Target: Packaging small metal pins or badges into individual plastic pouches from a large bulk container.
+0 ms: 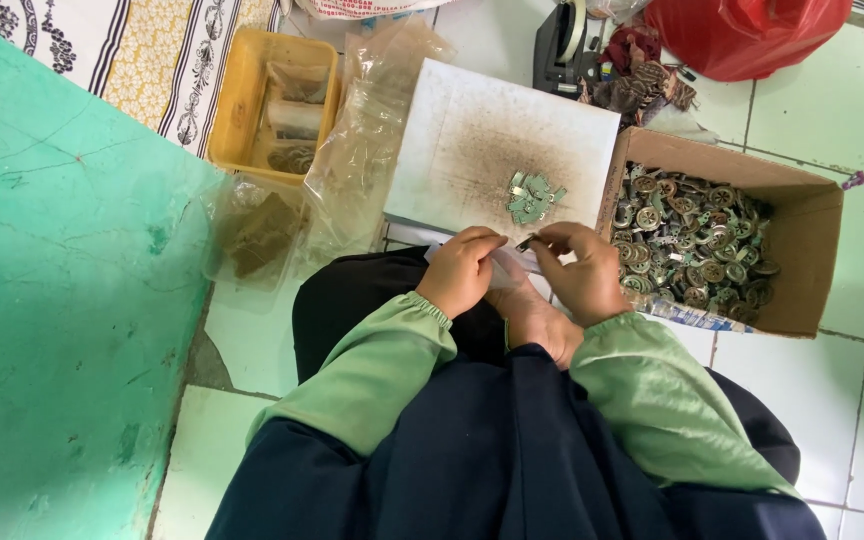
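Two hands' fingers [497,243] pinching one small metal part [526,241], cardboard box [812,260] full of parts, yellow tray [237,100]

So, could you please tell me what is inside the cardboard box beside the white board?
The cardboard box holds a heap of small round metal parts, brassy and silver. The heap covers the bottom of the box, so whatever lies beneath the top layer cannot be seen.

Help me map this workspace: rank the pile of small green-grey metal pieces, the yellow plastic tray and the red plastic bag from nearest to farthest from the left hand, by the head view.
1. Pile of small green-grey metal pieces: just ahead of the left hand, on the white board.
2. Yellow plastic tray: far left.
3. Red plastic bag: far right, top edge.
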